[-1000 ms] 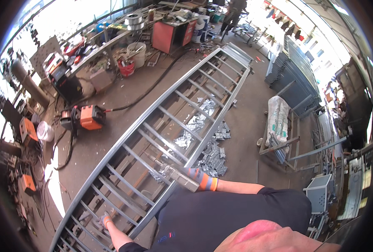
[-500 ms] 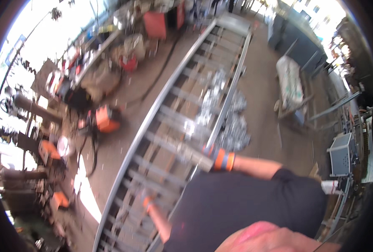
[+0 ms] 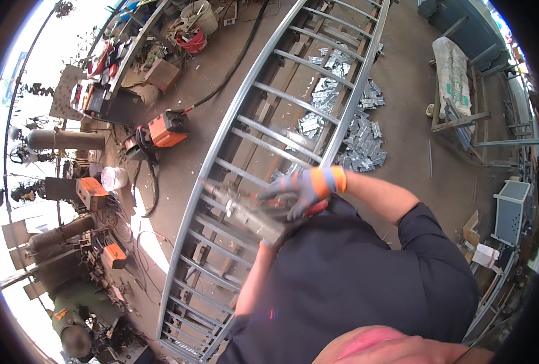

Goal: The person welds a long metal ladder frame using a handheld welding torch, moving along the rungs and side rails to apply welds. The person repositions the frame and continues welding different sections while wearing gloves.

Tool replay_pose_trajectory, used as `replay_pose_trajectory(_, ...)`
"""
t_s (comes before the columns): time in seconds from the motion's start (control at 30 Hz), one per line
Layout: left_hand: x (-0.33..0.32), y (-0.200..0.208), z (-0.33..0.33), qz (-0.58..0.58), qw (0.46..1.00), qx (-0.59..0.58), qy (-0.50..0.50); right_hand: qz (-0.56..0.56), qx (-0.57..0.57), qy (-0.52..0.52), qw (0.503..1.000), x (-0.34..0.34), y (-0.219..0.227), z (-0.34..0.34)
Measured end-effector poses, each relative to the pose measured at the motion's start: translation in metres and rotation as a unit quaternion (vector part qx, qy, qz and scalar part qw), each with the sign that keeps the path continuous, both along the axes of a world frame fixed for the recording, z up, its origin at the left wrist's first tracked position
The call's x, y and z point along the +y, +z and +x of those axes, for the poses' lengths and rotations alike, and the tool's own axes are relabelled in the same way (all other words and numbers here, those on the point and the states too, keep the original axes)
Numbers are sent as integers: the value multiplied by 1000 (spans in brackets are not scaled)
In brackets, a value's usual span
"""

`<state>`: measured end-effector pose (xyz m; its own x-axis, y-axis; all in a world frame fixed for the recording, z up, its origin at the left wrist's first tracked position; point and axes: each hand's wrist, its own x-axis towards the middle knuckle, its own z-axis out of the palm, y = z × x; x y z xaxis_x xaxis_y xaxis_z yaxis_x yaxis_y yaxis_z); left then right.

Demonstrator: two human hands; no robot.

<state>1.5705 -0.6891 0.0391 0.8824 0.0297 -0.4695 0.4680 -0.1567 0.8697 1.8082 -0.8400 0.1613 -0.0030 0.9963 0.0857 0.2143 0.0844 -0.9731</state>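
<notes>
In the head view, my right hand [image 3: 306, 189], in a grey glove with an orange cuff, is closed on the handle of a grey drill-like power tool [image 3: 254, 219]. The tool lies slantwise above a long metal ladder-like frame [image 3: 275, 145], its narrow end toward the left rail. My left forearm [image 3: 256, 280] reaches up to the underside of the tool. The tool's body hides my left hand, so its fingers do not show. Small shiny metal pieces [image 3: 361, 141] lie heaped under and beside the frame's right rail.
Left of the frame sit an orange machine [image 3: 167, 128] with a black cable, a white bucket [image 3: 114, 178] and a red bucket [image 3: 192, 41]. Gas cylinders [image 3: 66, 139] line the left side. To the right stand a cart with a white sack [image 3: 452, 76] and a grey metal box [image 3: 512, 211].
The view has shifted. My left hand has come up from over the lower rungs to the tool. My right hand has swung the tool leftward across the frame.
</notes>
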Motion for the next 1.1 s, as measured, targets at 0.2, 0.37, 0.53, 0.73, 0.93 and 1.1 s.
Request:
replay_pose_trajectory(0.2,-12,27,-16,95,990,103,32,-337,-306,-363,813,-29,-148,251)
replay_pose_trajectory(0.37,-23,48,-28,138,977,157,50,-433,-302,-421,738,-45,-201,371)
replay_pose_trajectory(0.53,-28,63,-33,166,966,186,67,-436,-314,-416,734,-30,-217,351)
replay_pose_trajectory(0.73,-30,88,-31,183,958,213,62,-377,-314,-408,770,-54,-231,410)
replay_pose_trajectory(0.93,-36,93,-21,198,951,230,63,-351,-334,-615,622,-68,-221,501)
replay_pose_trajectory(1.1,-56,90,-19,202,942,258,69,-429,-364,-482,671,-67,-250,502)
